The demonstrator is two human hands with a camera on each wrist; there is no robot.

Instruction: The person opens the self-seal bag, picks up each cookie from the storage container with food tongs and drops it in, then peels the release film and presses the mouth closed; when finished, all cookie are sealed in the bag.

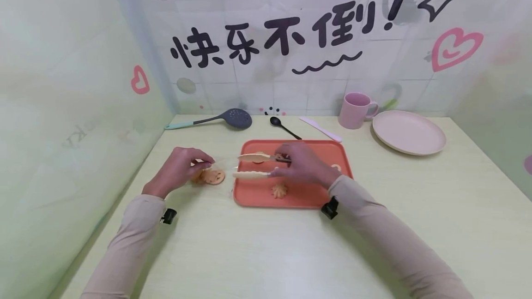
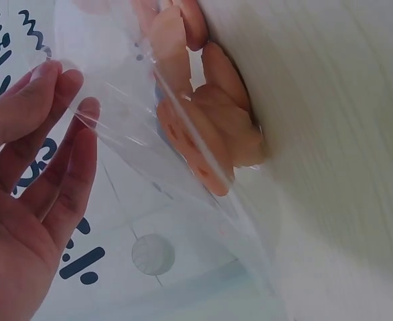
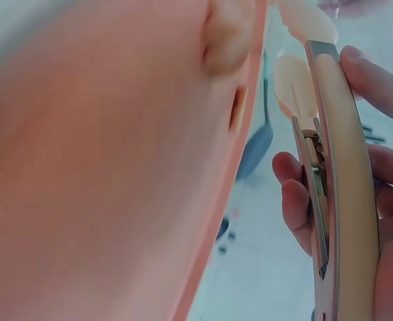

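My left hand [image 1: 179, 170] pinches the edge of a clear plastic bag [image 2: 116, 87] between thumb and fingertips. Several cookies [image 2: 209, 127] lie inside the bag on the table, left of an orange tray [image 1: 307, 200]. In the right wrist view my right hand [image 3: 383, 134] grips tongs [image 3: 347, 167] with cream tips, thumb on one arm and fingers round the other. The tongs stand apart over the tray's left part, tips pointing at the bag, and nothing shows between them. A flower-shaped cookie [image 1: 279, 191] lies on the tray, with other pieces partly hidden under the tongs and hand.
Behind the tray lie a slotted spatula [image 1: 237, 118], a small black spoon [image 1: 276, 122] and a light purple knife [image 1: 320, 129]. At the back right stand a pink mug [image 1: 353, 112] and a pink plate [image 1: 409, 133]. Printed sheets hang behind and at the sides.
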